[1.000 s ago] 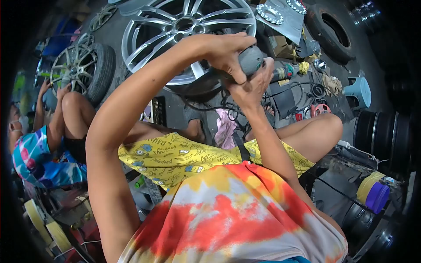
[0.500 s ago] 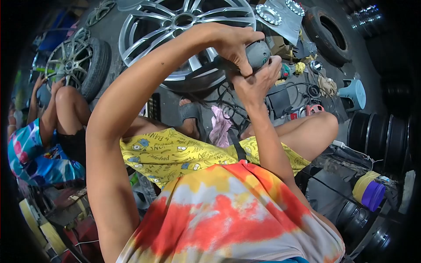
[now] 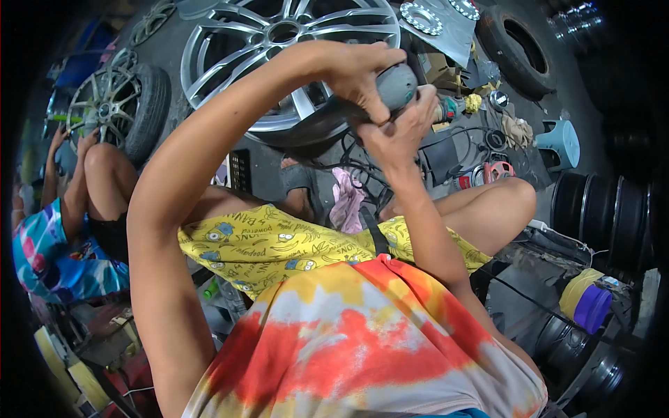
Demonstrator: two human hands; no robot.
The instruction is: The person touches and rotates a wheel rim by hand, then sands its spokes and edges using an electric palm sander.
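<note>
My left hand (image 3: 359,78) is wrapped round a grey rounded power tool (image 3: 396,86), with the thumb across its near side. From the right, my right hand (image 3: 399,134) grips the same tool lower down, its fingers pressed against the body. The tool's far end is hidden by my hands, and a dark blurred part shows beneath my left forearm. Both hands are at the lower right edge of a large silver multi-spoke wheel rim (image 3: 284,32), which lies on the floor. A black cable (image 3: 345,164) trails below my hands.
A co-worker (image 3: 66,230) sits at the left by another wheel (image 3: 106,110). On the right are a tyre (image 3: 516,50), a blue stool (image 3: 559,144), dark rims (image 3: 601,221) and a red tool (image 3: 493,173). A pink cloth (image 3: 346,200) lies between my legs.
Both hands and the tool have moved slightly left and stay closed together on it. The whole view has shifted a little, and the wheel rim appears further left.
</note>
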